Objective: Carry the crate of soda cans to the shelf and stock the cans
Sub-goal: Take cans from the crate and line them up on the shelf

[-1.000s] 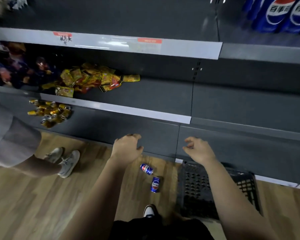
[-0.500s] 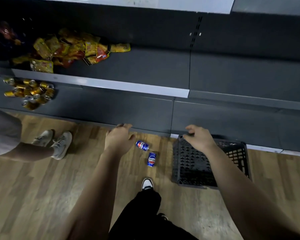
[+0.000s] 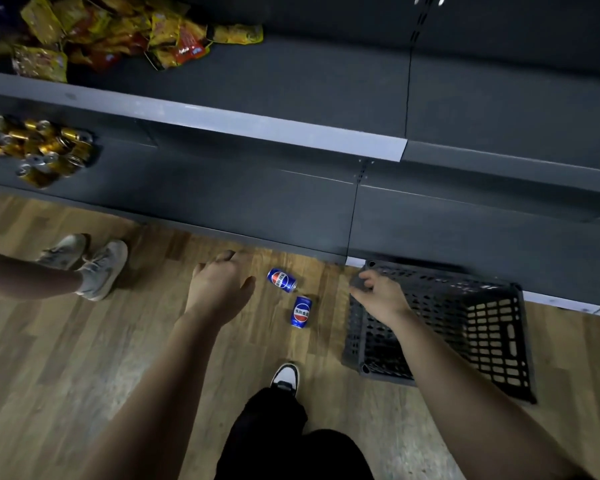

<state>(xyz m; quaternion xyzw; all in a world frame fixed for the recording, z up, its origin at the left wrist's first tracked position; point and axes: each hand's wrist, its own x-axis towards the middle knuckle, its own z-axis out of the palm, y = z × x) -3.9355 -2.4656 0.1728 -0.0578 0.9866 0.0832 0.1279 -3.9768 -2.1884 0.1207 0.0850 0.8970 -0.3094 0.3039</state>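
Two blue soda cans lie on their sides on the wooden floor: one can (image 3: 281,279) nearer the shelf base, the other can (image 3: 301,311) just below it. My left hand (image 3: 219,289) hovers left of them, fingers loosely curled, holding nothing. A dark perforated plastic crate (image 3: 482,327) sits on the floor to the right, against the shelf base, with no cans visible inside. My right hand (image 3: 378,295) is at the crate's near-left corner, fingers curled at its rim. The dark grey shelf (image 3: 257,188) runs above.
Gold cans (image 3: 39,150) are piled on the bottom shelf at left. Yellow and red snack packets (image 3: 118,32) lie on the shelf above. Another person's legs and pale sneakers (image 3: 84,265) stand at left. My own shoe (image 3: 285,375) is below the cans.
The view has tilted down and closer to the floor. Both hands have lowered, the left toward the two cans, the right onto the crate's corner.
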